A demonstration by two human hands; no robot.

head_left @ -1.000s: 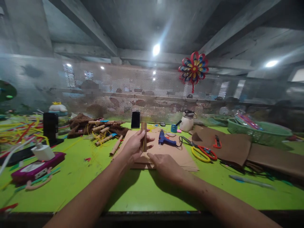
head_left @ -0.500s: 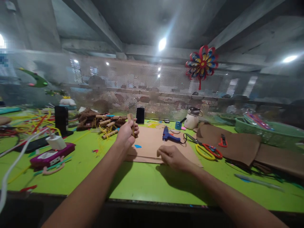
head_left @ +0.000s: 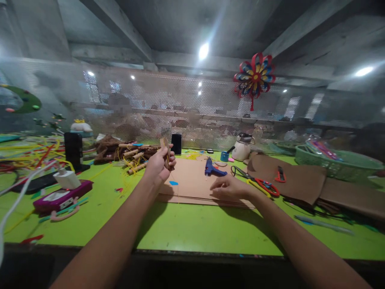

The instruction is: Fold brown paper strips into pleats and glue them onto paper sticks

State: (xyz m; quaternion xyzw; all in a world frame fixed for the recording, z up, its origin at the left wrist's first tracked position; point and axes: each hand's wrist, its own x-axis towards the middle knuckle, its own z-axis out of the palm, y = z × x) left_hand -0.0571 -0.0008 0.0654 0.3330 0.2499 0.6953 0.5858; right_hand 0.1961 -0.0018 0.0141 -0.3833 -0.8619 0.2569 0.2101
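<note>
My left hand is closed around a small light-brown piece, apparently cardboard, held upright above the left side of the brown cardboard sheets. A thin thread seems to hang below that hand. My right hand hovers over or rests on the right part of the sheets, its fingers stretched out and apart, with nothing seen in them. Just beyond it lies a blue glue gun. To its right are scissors with red handles and a yellow-handled pair. A small blue paper piece lies on the cardboard.
Brown rolled tubes with yellow string lie at back left, near a purple power strip with a white charger. Dark brown paper, a green basket and a white jug stand right. A phone leans behind.
My right hand has moved right and its bent fingers have spread out. My left hand keeps hold of the brown piece, almost still. The view has shifted slightly.
</note>
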